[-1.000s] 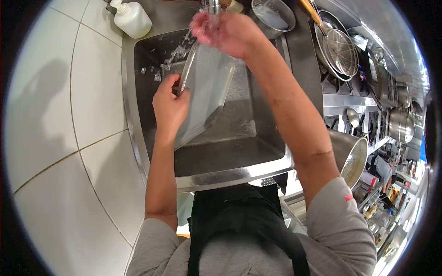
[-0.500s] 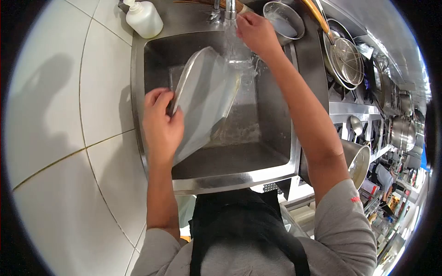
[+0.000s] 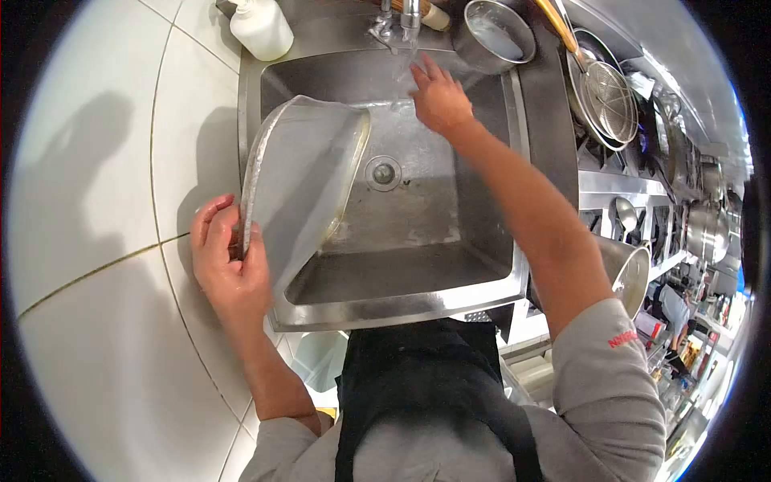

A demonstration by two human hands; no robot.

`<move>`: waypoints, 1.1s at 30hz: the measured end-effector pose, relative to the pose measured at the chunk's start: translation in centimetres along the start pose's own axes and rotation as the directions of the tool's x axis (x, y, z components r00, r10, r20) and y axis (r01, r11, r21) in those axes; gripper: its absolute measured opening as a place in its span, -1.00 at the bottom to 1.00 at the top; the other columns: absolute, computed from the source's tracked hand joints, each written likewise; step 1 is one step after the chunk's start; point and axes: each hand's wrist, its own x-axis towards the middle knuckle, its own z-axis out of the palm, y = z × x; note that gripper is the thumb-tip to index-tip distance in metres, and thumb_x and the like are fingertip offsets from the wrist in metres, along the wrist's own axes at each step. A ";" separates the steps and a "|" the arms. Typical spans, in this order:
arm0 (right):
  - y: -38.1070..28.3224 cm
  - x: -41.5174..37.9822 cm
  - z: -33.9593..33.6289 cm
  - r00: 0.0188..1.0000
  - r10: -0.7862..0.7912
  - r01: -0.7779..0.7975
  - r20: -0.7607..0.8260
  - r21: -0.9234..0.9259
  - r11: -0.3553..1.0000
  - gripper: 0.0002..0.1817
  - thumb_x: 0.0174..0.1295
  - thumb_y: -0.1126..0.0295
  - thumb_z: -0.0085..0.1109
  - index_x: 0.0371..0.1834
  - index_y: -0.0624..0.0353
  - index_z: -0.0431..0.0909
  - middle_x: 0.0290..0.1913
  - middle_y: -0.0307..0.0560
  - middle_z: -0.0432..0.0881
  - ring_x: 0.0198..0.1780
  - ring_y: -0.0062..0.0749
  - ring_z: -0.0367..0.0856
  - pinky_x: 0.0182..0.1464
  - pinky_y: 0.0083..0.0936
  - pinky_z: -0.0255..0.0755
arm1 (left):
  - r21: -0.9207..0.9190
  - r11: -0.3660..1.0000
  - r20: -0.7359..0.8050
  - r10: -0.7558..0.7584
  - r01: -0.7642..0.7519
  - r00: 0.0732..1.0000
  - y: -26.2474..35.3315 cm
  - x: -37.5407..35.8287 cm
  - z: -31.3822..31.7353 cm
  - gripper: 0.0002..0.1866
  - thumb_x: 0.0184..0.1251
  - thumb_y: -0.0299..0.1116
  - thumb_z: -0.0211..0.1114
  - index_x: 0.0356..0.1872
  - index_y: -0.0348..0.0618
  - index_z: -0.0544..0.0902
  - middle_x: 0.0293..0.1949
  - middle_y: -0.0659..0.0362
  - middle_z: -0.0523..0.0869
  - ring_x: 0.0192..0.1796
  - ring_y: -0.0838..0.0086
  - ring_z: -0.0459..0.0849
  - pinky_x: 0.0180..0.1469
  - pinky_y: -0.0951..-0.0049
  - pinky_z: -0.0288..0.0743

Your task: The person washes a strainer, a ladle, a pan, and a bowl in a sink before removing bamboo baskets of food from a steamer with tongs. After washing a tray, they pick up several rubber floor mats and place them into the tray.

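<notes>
A translucent plastic container (image 3: pixel 301 169) stands tilted on its side over the left part of the steel sink (image 3: pixel 401 301). My left hand (image 3: pixel 229 253) grips its rim at the left, thumb on one side and fingers on the other. Close to the stream under the faucet (image 3: pixel 410 16), my right hand (image 3: pixel 443 98) reaches out with its fingers apart and nothing in them. Water runs from the spout past the fingertips. The drain (image 3: pixel 383 173) shows in the sink floor.
A white pump bottle (image 3: pixel 263 30) stands at the sink's back left corner. At the back right sits a metal pot (image 3: pixel 496 38) with whitish liquid. Further right are a wire strainer (image 3: pixel 608 100), a stove and a large pot (image 3: pixel 630 269). White tiles line the left wall.
My left hand has moved left and toward me with the container, uncovering the drain. My right hand has come down from beside the faucet, its closed fingers now spread near the water.
</notes>
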 end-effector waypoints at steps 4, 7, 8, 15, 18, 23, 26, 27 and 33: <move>-0.4 -12.8 -1.7 0.946 0.288 -0.318 0.152 0.248 0.915 -0.20 0.32 0.29 0.29 0.61 -0.03 0.14 0.62 0.25 0.06 0.47 0.35 0.31 0.40 0.02 0.39 | -0.007 0.996 0.033 0.087 -0.087 0.996 1.5 0.3 -2.5 -0.81 0.35 -0.55 0.30 -0.04 -0.22 0.65 -0.09 0.12 0.71 -0.27 0.50 0.58 -0.34 0.52 0.43; 0.5 -21.3 -2.2 0.949 0.300 -0.316 0.099 0.323 0.892 -0.37 0.30 0.29 0.31 0.44 0.06 0.39 0.43 0.28 0.39 0.36 0.25 0.45 0.35 0.02 0.42 | 0.077 0.993 0.131 -0.101 0.091 0.986 3.2 -0.6 -4.5 -0.83 0.45 -0.45 0.28 -0.01 -0.23 0.64 -0.26 0.14 0.68 -0.33 0.52 0.50 -0.35 0.52 0.40; 1.0 -23.9 -3.3 0.972 0.225 -0.233 0.063 0.350 0.907 -0.57 0.28 0.29 0.32 0.20 0.12 0.53 0.23 0.23 0.53 0.25 0.20 0.52 0.25 0.02 0.46 | 0.074 0.991 0.158 -0.119 0.109 0.980 4.0 -0.8 -4.9 -0.82 0.52 -0.40 0.24 0.01 -0.26 0.62 -0.37 0.15 0.62 -0.36 0.53 0.44 -0.32 0.51 0.39; 0.0 -40.4 -13.1 0.970 0.239 -0.203 -0.040 0.408 0.890 -0.61 0.21 0.22 0.37 -0.67 0.25 0.57 -0.58 0.13 0.59 -0.42 0.13 0.61 -0.25 -0.02 0.48 | 0.043 0.995 0.145 0.082 -0.089 0.986 10.3 -5.1 -5.6 -0.81 0.57 -0.39 0.18 0.00 -0.31 0.61 -0.30 0.07 0.66 -0.31 0.42 0.52 -0.19 0.43 0.46; 0.4 -50.1 -15.1 0.947 0.320 -0.294 0.017 0.446 0.845 -0.64 0.23 0.19 0.32 -0.57 0.25 0.63 -0.48 0.11 0.65 -0.34 0.10 0.66 -0.20 -0.04 0.51 | 0.119 0.948 0.222 0.263 -0.294 0.939 11.8 -8.4 -6.3 -0.76 0.60 -0.34 0.14 0.00 -0.33 0.60 -0.27 0.03 0.70 -0.30 0.27 0.55 -0.16 0.34 0.49; 0.7 -70.9 -13.8 0.762 0.624 -0.641 0.170 0.330 0.693 -0.72 0.33 0.11 0.21 -0.21 0.09 0.71 -0.24 0.01 0.74 -0.11 0.06 0.71 -0.06 -0.04 0.53 | 0.042 0.813 0.264 0.552 -0.581 0.791 12.6 -11.8 -7.0 -0.69 0.63 -0.28 0.10 -0.01 -0.40 0.59 -0.23 -0.10 0.73 -0.27 0.12 0.61 -0.09 0.26 0.52; -0.4 -82.8 -11.3 0.581 0.804 -0.786 0.129 0.346 0.513 -0.71 0.32 0.11 0.21 -0.21 0.10 0.73 -0.27 0.02 0.75 -0.13 0.06 0.72 -0.07 -0.01 0.55 | 0.062 0.837 0.301 0.504 -0.544 0.809 13.1 -13.3 -8.0 -0.53 0.66 -0.17 0.09 0.16 -0.52 0.56 0.07 -0.27 0.70 0.11 0.03 0.71 0.18 0.24 0.52; -0.9 -86.3 -10.3 0.520 0.844 -0.823 0.133 0.341 0.454 -0.71 0.32 0.12 0.21 -0.21 0.10 0.73 -0.27 0.02 0.76 -0.14 0.06 0.73 -0.08 0.00 0.57 | 0.113 0.772 0.266 0.583 -0.625 0.768 13.4 -13.9 -8.2 -0.52 0.65 -0.18 0.11 0.17 -0.55 0.54 0.11 -0.29 0.69 0.15 0.05 0.71 0.20 0.24 0.52; -6.5 -98.8 -7.4 0.183 0.902 -0.935 0.390 0.353 0.037 -0.65 0.32 0.04 0.20 -0.08 0.04 0.75 -0.12 0.05 0.78 -0.01 0.05 0.72 0.03 -0.08 0.57 | 0.399 0.437 0.205 0.814 -0.806 0.543 22.9 -22.2 -11.8 -0.68 0.51 -0.23 0.23 -0.09 -0.36 0.70 -0.23 -0.22 0.76 -0.22 -0.11 0.74 -0.18 0.04 0.63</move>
